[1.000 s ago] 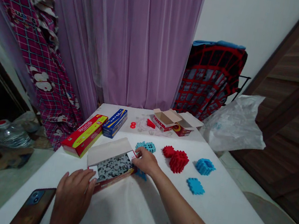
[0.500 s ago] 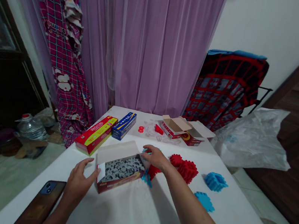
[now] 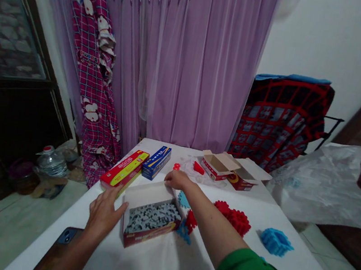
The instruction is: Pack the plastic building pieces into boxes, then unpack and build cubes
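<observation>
A small cardboard box (image 3: 147,238) stands with its flap lid raised, full of grey plastic pieces (image 3: 154,216). My right hand (image 3: 178,180) reaches over to the upper right corner of the lid (image 3: 147,193), fingers closed at its edge. At the box's left side is my left hand (image 3: 104,212), thumb and fingers apart, the thumb tip against the box's edge. Blue toothed pieces (image 3: 184,231) and a red piece (image 3: 191,221) lie by the box's right end, partly behind my right forearm.
A red-yellow box (image 3: 125,167) and a blue box (image 3: 156,163) lie behind. Two opened boxes (image 3: 214,170) stand at the back right. Red pieces (image 3: 237,220) and a blue stack (image 3: 275,241) are to the right. A phone (image 3: 55,252) lies partly under my left forearm.
My right hand has moved from the box's right end up to the lid's corner. My left hand has shifted slightly at the left side. The camera view has tilted up.
</observation>
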Demonstrator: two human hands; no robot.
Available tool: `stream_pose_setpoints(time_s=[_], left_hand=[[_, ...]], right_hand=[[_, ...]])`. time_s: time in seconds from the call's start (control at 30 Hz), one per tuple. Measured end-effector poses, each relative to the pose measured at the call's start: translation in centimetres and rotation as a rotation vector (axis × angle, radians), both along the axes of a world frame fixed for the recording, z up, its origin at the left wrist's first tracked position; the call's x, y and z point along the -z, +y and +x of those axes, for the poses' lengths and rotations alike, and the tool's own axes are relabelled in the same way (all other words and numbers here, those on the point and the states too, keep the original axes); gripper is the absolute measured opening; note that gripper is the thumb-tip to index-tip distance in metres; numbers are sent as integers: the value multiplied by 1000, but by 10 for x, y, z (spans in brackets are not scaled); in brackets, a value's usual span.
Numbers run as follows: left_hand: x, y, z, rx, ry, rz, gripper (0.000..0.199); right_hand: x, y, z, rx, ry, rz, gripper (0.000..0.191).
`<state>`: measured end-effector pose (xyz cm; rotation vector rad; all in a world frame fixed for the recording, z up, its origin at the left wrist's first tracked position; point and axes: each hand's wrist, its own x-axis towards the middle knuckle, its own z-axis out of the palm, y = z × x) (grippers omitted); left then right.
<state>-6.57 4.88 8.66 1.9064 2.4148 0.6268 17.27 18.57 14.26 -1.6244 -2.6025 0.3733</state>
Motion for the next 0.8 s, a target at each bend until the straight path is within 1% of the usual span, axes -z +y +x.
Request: stream_pose_setpoints(time_s=[0.1, 0.17, 0.23, 0.27, 0.33, 0.43, 0.5, 0.57, 0.7, 0.8], left_hand=[[10, -7, 0, -4, 23, 27, 60], [14, -13, 3, 25, 80, 130, 61], [15, -20, 7, 86, 156, 273, 57], [15, -23, 10, 121, 189, 335, 55], [14, -27, 13, 181, 226, 409, 51], [14, -33, 15, 255, 225, 415, 43], [16, -37, 14, 299, 219, 405, 38], [19, -41, 13, 335, 223, 405, 35], [22, -51, 10, 376, 225, 404, 38], [25, -53, 7, 378, 203, 372, 37]], right_hand=[[-15, -8, 4, -55, -36, 77, 25], [-24, -21, 13, -97, -41, 130, 24], [-29, -36, 24, -165, -27, 208, 21], [-28, -45, 30, -201, -5, 252, 20], [-20, -61, 41, -266, 77, 331, 21], [2, -79, 56, -285, 241, 365, 20], [16, -87, 63, -265, 311, 350, 21], [24, -92, 69, -238, 346, 308, 22], [28, -94, 74, -211, 470, 162, 24], [34, -89, 71, -147, 613, -7, 21]])
